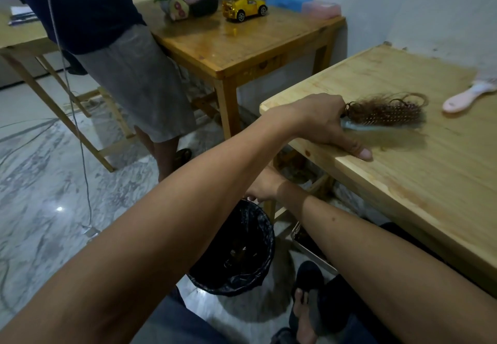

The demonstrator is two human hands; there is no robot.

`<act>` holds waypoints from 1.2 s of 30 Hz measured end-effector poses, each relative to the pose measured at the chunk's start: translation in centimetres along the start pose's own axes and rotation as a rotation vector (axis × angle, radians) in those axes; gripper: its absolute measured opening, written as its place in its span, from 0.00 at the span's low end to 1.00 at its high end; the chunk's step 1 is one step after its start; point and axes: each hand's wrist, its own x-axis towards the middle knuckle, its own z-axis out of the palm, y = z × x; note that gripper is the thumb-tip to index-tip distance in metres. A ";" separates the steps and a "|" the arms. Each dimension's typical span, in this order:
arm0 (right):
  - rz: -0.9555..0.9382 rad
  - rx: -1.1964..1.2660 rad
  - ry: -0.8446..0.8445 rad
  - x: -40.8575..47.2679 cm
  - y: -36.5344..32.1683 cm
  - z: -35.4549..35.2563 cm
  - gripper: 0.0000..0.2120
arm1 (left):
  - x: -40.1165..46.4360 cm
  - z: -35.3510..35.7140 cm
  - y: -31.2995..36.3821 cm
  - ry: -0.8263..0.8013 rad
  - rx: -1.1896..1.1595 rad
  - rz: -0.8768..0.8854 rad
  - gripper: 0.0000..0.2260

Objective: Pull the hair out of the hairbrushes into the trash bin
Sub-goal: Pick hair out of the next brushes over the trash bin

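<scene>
While the trash bin (pixel 236 249) waits on the floor at 6 o'clock, we log the scene as follows.

Item 1, brush (pixel 387 118): blue-backed, bristles up, matted with brown hair (pixel 384 107); lies on the surface (pixel 403 182) near its left edge, at 2 o'clock. Bristles face up, we judge, so the hair can be reached.

Item 2, left hand (pixel 322 126): crossed over to the brush's handle end, fingers wrapped on it, thumb pressed flat on the surface, probably to lift the brush toward the bin.

Item 3, right hand (pixel 265 187): low, over the bin's far rim, mostly hidden by the left forearm; whether its grip is released or clenched we cannot tell. We judge it sits there to drop hair.

Item 4, pink brush (pixel 468 96): at 3 o'clock, well apart from the first, untouched.

Item 5, bin: black-lined, just beside the surface's leg, so pulled hair falls straight in.
</scene>
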 end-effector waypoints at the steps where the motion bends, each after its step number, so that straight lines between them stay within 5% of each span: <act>1: 0.015 0.009 -0.013 0.1 0.1 0.0 0.14 | -0.1 0.0 0.1 0.002 0.004 0.000 0.31; 6: -0.001 0.101 -0.006 -2.5 -0.6 -1.5 0.02 | -0.3 -0.2 0.4 -0.009 0.013 0.014 0.33; 14: -0.057 -0.164 -0.204 -9.8 -2.3 -7.9 0.13 | -1.5 -0.6 -0.5 0.034 -0.166 -0.061 0.39; 18: -0.044 -0.106 -0.098 -13.4 -1.6 -10.1 0.12 | -4.4 -2.3 -2.0 0.090 -0.438 -0.141 0.30; 23: -0.053 0.020 0.019 -15.6 -1.7 -10.8 0.10 | -10.5 -4.2 -4.1 0.208 -0.689 -0.206 0.35; 36: -0.117 0.441 0.556 -11.8 -6.1 -6.5 0.16 | -22.8 3.0 -8.8 0.442 -0.405 -0.509 0.24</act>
